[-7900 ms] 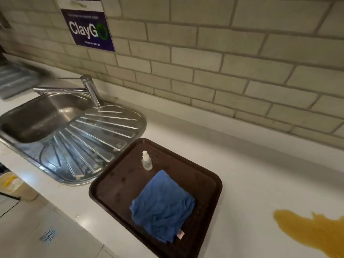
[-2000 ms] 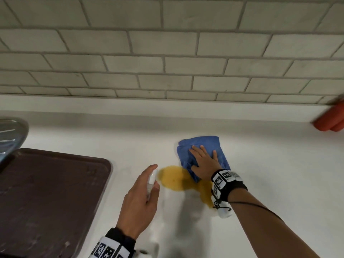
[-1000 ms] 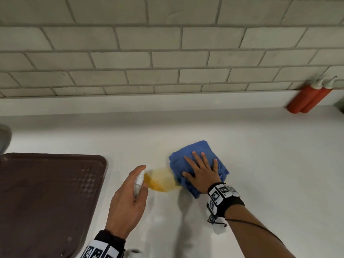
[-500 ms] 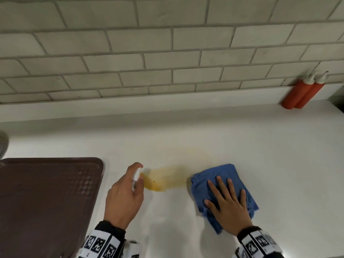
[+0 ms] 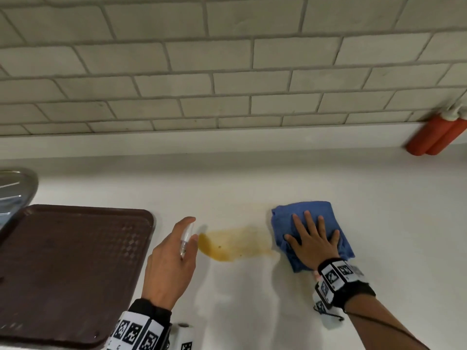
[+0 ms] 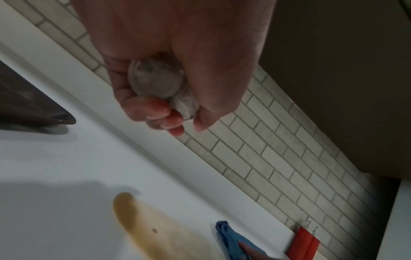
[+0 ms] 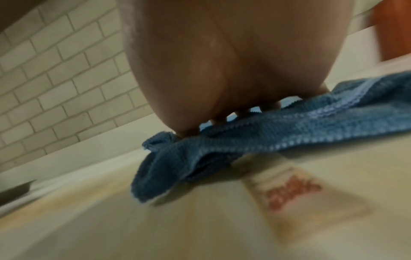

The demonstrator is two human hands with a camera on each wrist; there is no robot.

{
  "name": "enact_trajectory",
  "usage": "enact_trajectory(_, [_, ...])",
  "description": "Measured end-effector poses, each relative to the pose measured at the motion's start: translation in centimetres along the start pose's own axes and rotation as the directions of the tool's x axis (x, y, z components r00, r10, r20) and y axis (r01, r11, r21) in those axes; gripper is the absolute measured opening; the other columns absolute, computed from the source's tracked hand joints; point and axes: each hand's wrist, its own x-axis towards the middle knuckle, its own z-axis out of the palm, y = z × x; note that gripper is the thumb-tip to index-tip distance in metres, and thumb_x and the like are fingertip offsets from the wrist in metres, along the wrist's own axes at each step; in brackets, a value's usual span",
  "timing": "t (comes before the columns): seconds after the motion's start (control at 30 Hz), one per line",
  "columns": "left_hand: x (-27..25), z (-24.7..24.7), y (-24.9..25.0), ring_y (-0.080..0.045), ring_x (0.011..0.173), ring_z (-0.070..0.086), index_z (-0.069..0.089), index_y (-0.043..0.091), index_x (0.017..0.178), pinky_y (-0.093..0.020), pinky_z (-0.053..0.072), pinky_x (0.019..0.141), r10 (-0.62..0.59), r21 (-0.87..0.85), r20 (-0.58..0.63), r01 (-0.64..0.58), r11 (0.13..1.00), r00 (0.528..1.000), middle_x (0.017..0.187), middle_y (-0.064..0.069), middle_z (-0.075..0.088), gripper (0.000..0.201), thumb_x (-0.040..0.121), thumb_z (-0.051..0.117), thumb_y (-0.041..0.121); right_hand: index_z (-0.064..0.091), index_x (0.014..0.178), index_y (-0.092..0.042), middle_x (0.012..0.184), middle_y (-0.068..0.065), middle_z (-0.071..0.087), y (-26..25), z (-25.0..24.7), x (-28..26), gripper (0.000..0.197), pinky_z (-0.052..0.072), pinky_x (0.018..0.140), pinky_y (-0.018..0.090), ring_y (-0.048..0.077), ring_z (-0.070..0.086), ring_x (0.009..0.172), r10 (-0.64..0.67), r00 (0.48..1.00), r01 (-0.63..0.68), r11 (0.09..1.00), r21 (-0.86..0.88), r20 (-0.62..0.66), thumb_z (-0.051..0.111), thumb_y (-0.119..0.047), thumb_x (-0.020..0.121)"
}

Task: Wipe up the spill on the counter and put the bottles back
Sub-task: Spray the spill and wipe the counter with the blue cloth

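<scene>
Your counter (image 5: 252,180): white, backed by a pale brick-tile wall (image 5: 227,72).
Your left hand (image 5: 169,263): curled round a small clear spray bottle (image 5: 185,239), nozzle toward the spill.
Spill (image 5: 232,245): amber, smeared, between your hands.
Your right hand (image 5: 313,242): flat, fingers spread, pressing a blue cloth (image 5: 316,210) just right of the spill.
Brown tray (image 5: 68,269): at your left.
Two red bottles (image 5: 434,137): against the wall, far right.

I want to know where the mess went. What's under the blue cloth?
The right hand presses flat on the blue cloth, which lies on the white counter. Anything beneath it is covered. The yellow spill still shows beside it.
</scene>
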Motion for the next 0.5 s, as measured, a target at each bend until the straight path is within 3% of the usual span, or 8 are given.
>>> enact_trajectory(0.17, [-1.3,-0.1,-1.4,-0.006,0.066,0.06,0.049,0.041,0.135,-0.027,0.044,0.063,-0.026,-0.03,-0.029,0.025,0.999,0.999,0.072,0.009,0.06,0.039,0.097,0.055,0.037,-0.008,0.152,-0.036,0.161,-0.002,-0.017,-4.8,-2.2,5.9,0.07,0.001,0.111,0.068,0.034,-0.014,0.146,-0.058,0.997,0.06,0.997,-0.055,0.049,0.017,-0.066,0.093])
enact_trajectory(0.3, [-1.9,-0.4,-2.6,-0.007,0.063,0.06,0.052,0.04,0.134,-0.022,0.041,0.06,-0.054,-0.048,-0.037,0.052,0.997,0.998,0.068,0.008,0.059,0.038,0.096,0.057,0.035,-0.009,0.152,-0.036,0.161,-0.002,-0.018,-9.8,-2.0,7.2,0.071,-0.002,0.111,0.068,0.035,-0.016,0.146,-0.163,0.984,0.168,0.982,-0.085,0.068,0.016,-0.067,0.093])
enact_trajectory(0.43, [-2.0,-0.7,-3.8,-0.011,0.072,0.064,0.051,0.043,0.132,-0.031,0.049,0.068,-0.09,-0.067,-0.024,0.088,0.994,0.996,0.086,0.007,0.07,0.038,0.096,0.056,0.036,-0.005,0.152,-0.036,0.161,-0.003,-0.016,-13.8,-0.3,6.1,0.069,-0.002,0.111,0.068,0.033,-0.014,0.146,-0.329,0.942,0.336,0.932,-0.135,0.069,0.016,-0.066,0.094])
enact_trajectory(0.5, [-2.0,-0.8,-4.2,-0.012,0.075,0.065,0.05,0.045,0.132,-0.032,0.05,0.071,-0.1,-0.073,-0.027,0.098,0.993,0.995,0.091,0.009,0.071,0.038,0.096,0.056,0.037,-0.004,0.152,-0.037,0.161,-0.004,-0.014,-14.8,0.7,4.7,0.074,-0.002,0.111,0.068,0.031,-0.013,0.147,-0.405,0.91,0.414,0.898,-0.15,0.09,0.006,-0.073,0.087])
